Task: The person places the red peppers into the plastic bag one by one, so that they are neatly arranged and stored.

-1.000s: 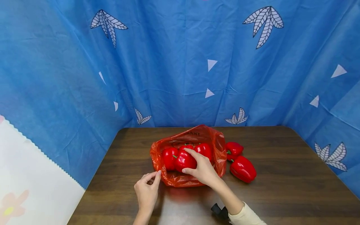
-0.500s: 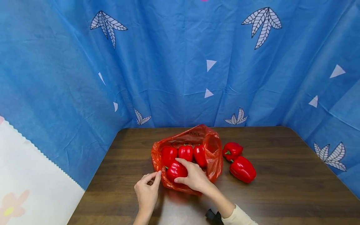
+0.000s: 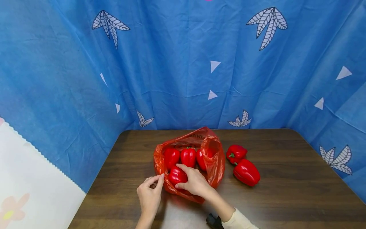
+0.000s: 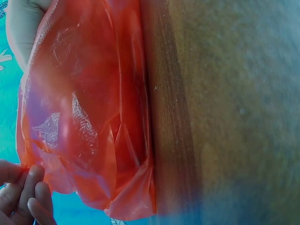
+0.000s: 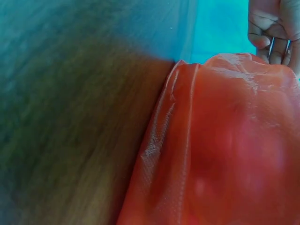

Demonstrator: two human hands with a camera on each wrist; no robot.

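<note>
A red plastic bag (image 3: 215, 170) with dark lettering lies on the table, its mouth facing up and toward me. My left hand (image 3: 150, 194) pinches the bag's front left rim between thumb and fingers; the pinch also shows in the left wrist view, where the bag's film (image 4: 89, 93) fills the middle. Inside the bag, my right hand (image 3: 195, 183) holds a glossy red bell pepper (image 3: 176, 175) at the front left. Behind it sit a left pepper (image 3: 171, 157), a middle pepper (image 3: 188, 156) and a right pepper (image 3: 201, 159), the last partly covered by folded plastic.
Right of the bag, two more red bell peppers lie on the wooden table (image 3: 286, 165): a rear one (image 3: 236, 153) and a front one (image 3: 247, 172), touching or nearly so. A blue patterned curtain (image 3: 183, 79) hangs behind the table's far edge.
My right hand has carried its pepper leftward and toward me, down to the bag's front left. The bag's right side has folded inward over the right pepper. My left hand stays put.
</note>
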